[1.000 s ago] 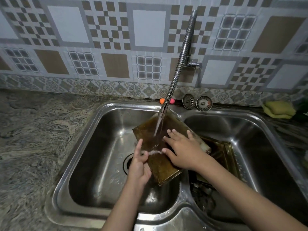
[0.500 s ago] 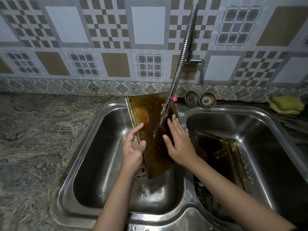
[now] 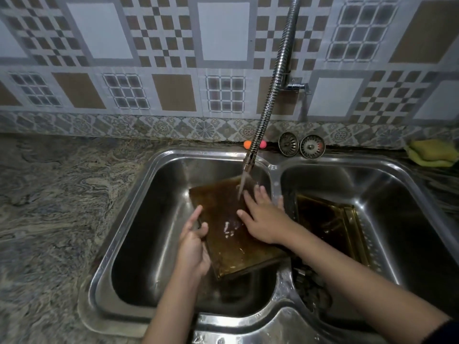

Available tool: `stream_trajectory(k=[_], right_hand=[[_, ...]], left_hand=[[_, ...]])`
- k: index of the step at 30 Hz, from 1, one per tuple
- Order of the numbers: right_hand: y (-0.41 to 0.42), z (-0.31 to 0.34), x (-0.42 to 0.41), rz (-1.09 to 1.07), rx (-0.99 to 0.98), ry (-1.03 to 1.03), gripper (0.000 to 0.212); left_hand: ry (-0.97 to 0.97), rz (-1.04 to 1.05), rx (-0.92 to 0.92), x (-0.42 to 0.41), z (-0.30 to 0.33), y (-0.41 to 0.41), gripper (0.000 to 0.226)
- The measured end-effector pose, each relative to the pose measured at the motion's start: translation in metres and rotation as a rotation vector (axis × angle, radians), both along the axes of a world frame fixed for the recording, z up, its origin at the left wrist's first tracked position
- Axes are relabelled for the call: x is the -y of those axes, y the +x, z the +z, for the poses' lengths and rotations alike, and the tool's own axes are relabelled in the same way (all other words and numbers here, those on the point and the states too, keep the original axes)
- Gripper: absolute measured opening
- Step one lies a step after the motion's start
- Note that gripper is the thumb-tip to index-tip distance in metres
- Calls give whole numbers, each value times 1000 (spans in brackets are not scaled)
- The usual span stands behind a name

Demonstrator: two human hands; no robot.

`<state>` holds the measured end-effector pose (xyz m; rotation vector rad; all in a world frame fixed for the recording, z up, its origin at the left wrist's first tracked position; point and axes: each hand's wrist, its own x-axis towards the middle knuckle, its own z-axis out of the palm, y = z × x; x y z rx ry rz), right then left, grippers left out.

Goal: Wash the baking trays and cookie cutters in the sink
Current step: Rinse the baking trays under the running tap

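Observation:
A brown, greasy baking tray (image 3: 231, 242) lies tilted over the left basin of the steel double sink (image 3: 149, 184), under water running from the flexible tap (image 3: 270, 95). My left hand (image 3: 193, 242) grips the tray's left edge, thumb on top. My right hand (image 3: 263, 219) lies flat on the tray's upper right part, fingers spread beside the stream. A second dark tray (image 3: 330, 222) leans inside the right basin. I cannot make out any cookie cutters; small dark items sit low in the right basin (image 3: 310, 291).
Two round sink strainers (image 3: 300, 145) stand against the wall behind the divider. A yellow-green sponge (image 3: 432, 153) lies on the counter at far right. Orange and pink small balls (image 3: 253, 144) sit behind the tap. A marbled stone counter (image 3: 54, 207) spreads to the left.
The tray has dropped from a steep upright tilt back down flatter over the left basin. Both hands moved lower with it; the right hand slid across its surface.

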<state>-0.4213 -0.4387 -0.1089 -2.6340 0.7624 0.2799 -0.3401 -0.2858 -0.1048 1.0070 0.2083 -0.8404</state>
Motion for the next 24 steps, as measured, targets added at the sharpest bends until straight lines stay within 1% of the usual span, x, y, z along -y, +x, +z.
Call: stream_trajectory(k=[2, 4, 6, 7, 10, 11, 12, 13, 16, 18, 20, 21, 22, 24], right_hand=[[2, 5, -21, 109, 14, 37, 63], [-6, 6, -38, 220, 53, 107, 60], [-15, 1, -31, 249, 95, 112, 59], [-15, -3, -20, 208, 97, 90, 60], [-1, -8, 13, -70, 42, 27, 65], [6, -7, 16, -111, 32, -3, 66], [13, -5, 12, -91, 43, -40, 66], [17, -1, 4, -27, 73, -67, 64], [7, 7, -32, 212, 179, -83, 59], [-13, 7, -37, 264, 208, -141, 59], [-35, 4, -22, 185, 205, -179, 63], [-47, 4, -13, 103, 225, -150, 63], [-58, 3, -4, -2, 278, -69, 63], [-75, 8, 5, -228, 491, 208, 62]], left_hand=[[51, -41, -44, 6, -1, -6, 42], [102, -65, -40, 4, 4, -2, 41], [138, -79, -24, -3, 10, 8, 43], [143, -91, -11, -7, 11, 13, 45], [128, -190, 44, -10, 14, 15, 47], [122, -224, 61, -7, 14, 12, 47], [110, -245, 71, -3, 13, 9, 47], [95, -249, 71, 1, 11, 7, 47], [35, -210, 67, 5, 3, 11, 47], [8, -184, 73, 0, -3, 17, 46], [-5, -169, 86, -3, -6, 19, 46], [2, -161, 91, -3, -8, 19, 46], [5, -153, 94, -1, -8, 18, 47], [-5, -146, 85, 7, -9, 14, 49]])
